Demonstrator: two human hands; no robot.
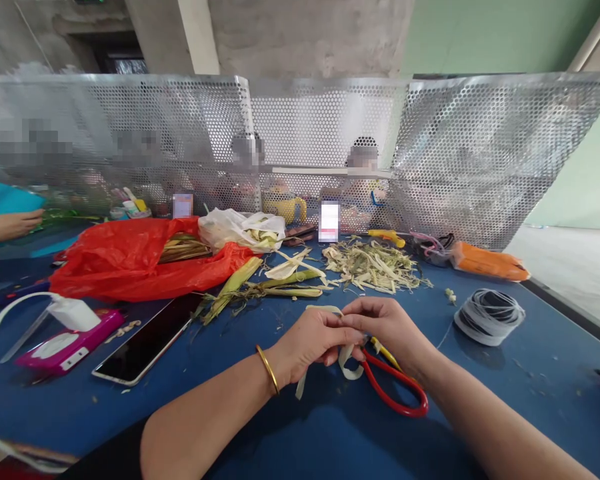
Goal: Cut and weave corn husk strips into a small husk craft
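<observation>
My left hand (pixel 313 341) and my right hand (pixel 387 327) meet over the blue table (pixel 260 413), both pinched on a pale leaf strip (pixel 349 365) that loops between them and hangs below. Under my right hand lie red-handled scissors (pixel 397 393) with yellow near the blades; whether the hand grips them I cannot tell. A gold bangle (pixel 268 369) sits on my left wrist.
Green leaves (pixel 260 287) and a pile of leaf shreds (pixel 373 265) lie beyond my hands, beside a red plastic bag (pixel 130 257). A tablet (pixel 147 340), pink phone (pixel 67 347) and white coil (pixel 489 315) flank them. Perforated metal screen (pixel 325 127) behind; another person's hand (pixel 7 225) at left.
</observation>
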